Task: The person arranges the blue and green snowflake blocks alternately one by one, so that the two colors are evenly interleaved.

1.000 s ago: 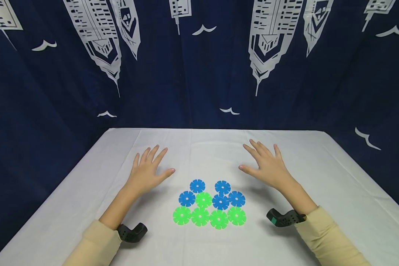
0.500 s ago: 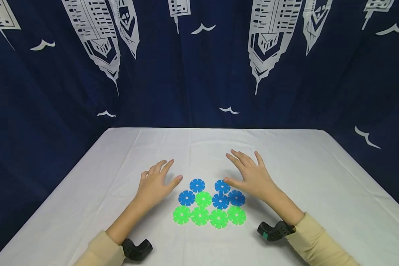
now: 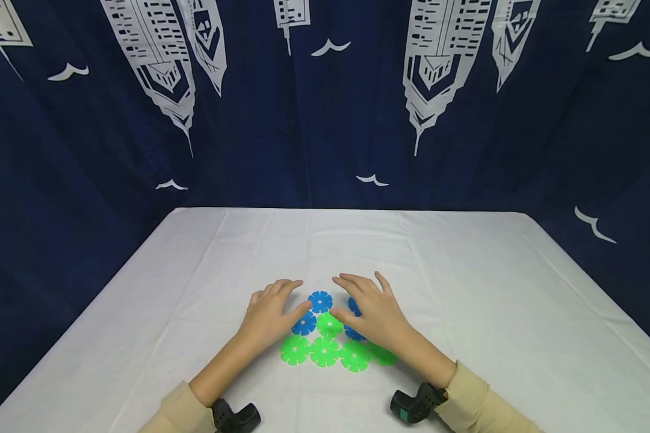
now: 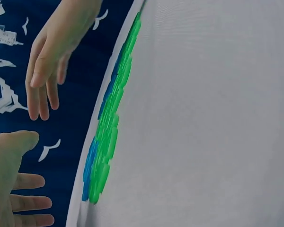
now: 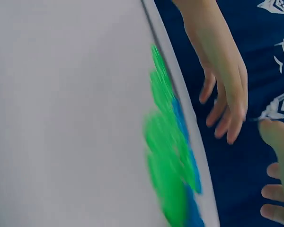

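Note:
Several flower-shaped plastic discs with slotted edges lie in a cluster on the white-covered table (image 3: 455,258). Green discs (image 3: 324,352) form the near row, with another green one amid the blue discs (image 3: 321,301) behind. My left hand (image 3: 267,317) hovers at the cluster's left side, fingers relaxed, its thumb overlapping a blue disc in the head view. Over the right side is my right hand (image 3: 375,313), fingers spread, hiding some of the blue discs and part of a green one. Both wrist views show the hands above the discs, holding nothing.
A dark blue curtain (image 3: 314,120) with white printed buildings and birds hangs behind the table's far edge. Black camera mounts (image 3: 418,403) sit on both wrists, low over the cloth.
Both hands have moved inward and toward the person, from wide apart to close over the discs. The discs lie where they were.

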`<state>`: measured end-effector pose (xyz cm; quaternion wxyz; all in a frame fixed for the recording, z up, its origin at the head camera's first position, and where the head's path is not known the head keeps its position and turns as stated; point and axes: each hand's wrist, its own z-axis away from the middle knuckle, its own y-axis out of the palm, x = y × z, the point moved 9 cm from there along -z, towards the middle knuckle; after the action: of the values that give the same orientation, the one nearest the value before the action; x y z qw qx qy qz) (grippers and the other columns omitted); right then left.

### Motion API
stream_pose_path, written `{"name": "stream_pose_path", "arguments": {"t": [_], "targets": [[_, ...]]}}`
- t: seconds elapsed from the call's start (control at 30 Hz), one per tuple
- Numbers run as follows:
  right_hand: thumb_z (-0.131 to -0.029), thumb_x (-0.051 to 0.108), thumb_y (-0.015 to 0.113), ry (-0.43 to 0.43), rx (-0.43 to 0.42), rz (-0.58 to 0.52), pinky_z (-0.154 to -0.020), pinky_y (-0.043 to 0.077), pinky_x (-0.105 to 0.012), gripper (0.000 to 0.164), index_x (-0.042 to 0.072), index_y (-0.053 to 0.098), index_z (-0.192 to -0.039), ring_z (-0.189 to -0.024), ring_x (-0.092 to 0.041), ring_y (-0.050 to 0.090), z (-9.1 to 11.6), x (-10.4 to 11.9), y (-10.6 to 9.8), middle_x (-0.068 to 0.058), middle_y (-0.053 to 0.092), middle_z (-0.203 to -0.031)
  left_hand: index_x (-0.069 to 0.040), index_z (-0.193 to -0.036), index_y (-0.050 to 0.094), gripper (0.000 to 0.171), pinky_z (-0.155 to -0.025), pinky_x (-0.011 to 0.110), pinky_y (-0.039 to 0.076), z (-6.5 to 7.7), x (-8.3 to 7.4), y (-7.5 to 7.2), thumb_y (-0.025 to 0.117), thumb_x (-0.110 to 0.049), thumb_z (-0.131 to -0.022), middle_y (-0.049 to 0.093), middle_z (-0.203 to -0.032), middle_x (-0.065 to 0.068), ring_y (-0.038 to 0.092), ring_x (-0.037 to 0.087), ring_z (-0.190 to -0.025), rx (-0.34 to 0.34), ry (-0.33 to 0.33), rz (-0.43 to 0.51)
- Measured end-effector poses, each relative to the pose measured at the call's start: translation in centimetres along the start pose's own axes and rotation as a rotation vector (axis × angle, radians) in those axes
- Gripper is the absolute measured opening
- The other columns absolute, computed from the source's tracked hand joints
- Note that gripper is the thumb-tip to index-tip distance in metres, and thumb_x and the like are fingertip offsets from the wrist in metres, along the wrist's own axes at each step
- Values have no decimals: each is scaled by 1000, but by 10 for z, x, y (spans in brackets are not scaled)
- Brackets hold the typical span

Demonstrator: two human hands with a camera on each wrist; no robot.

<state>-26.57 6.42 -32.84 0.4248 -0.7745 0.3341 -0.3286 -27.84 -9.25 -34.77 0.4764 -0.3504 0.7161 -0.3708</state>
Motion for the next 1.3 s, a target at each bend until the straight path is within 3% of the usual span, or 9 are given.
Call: {"name": "stream_pose_path", "arguments": {"t": [0.17, 0.3, 0.77, 1.03, 1.3], "targets": [[-84, 40, 59, 81, -10, -183, -104, 24, -57, 48, 15, 53, -125, -120, -23, 50, 5, 2, 19, -4, 56, -125, -16, -118, 59, 46, -95, 51, 33, 2, 11, 7, 56, -47, -84, 58, -121, 6, 50, 24, -118, 1, -23, 22], [-84, 37, 60, 108, 16, -216, -104, 26, -54, 45, 15, 54, -124, -120, -23, 50, 9, 0, 32, -3, 56, -123, -15, -116, 60, 45, -95, 52, 32, 4, 20, 16, 57, -46, -83, 58, -121, 6, 50, 24, -119, 32, -19, 42], [-80, 46, 62, 124, 124, -192, -103, 27, -57, 55, 12, 53, -121, -123, -30, 44, 12, -9, 53, -8, 51, -128, -21, -119, 56, 56, -109, 52, 17, 4, 26, 33, 58, -58, -77, 49, -134, 0, 39, 19, -130, 166, 188, 13], [-79, 46, 63, 108, 136, -188, -103, 27, -56, 45, 15, 58, -112, -123, -30, 43, 15, -7, 57, -6, 50, -129, -25, -103, 59, 39, -109, 54, 17, 4, 29, 36, 63, -53, -76, 51, -132, 0, 40, 21, -129, 168, 185, 82], [-79, 46, 63, 110, 132, -194, -103, 26, -56, 45, 15, 58, -113, -123, -31, 43, 15, -8, 55, -6, 50, -129, -24, -101, 57, 40, -110, 53, 12, 4, 24, 35, 67, -52, -73, 49, -134, 3, 37, 24, -131, 189, 177, 111]]}}
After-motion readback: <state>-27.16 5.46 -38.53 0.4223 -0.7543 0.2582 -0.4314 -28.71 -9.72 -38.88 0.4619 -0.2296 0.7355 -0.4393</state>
